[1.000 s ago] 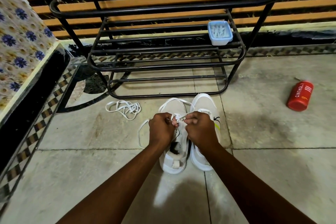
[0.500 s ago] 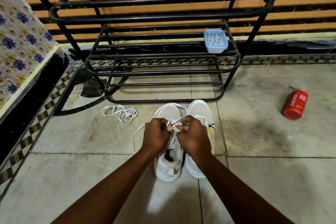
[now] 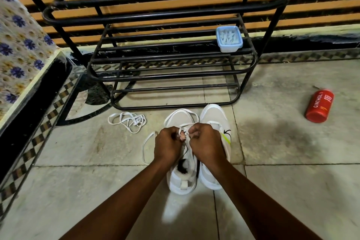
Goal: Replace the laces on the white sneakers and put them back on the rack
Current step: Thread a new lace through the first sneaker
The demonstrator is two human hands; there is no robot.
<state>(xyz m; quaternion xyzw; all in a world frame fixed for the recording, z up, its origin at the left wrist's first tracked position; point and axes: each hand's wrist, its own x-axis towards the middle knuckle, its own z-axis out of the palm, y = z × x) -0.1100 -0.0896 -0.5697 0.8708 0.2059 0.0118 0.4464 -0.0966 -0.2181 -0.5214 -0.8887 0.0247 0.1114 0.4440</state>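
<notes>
Two sneakers (image 3: pixel 214 119) stand side by side on the floor just before the rack (image 3: pixel 165 15). Left grip (image 3: pixel 168 147) and right grip (image 3: pixel 206 145) curl tight over the left shoe, both pinching its lace (image 3: pixel 181 110). Another loose lace (image 3: pixel 127 122) lies near the rack's left foot, a red can (image 3: pixel 319 106) well right of it.

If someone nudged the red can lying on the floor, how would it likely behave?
The red can lies on its side on smooth floor tiles, so it would probably roll. Its rigid-looking cylinder body likely keeps shape when gripped.
</notes>
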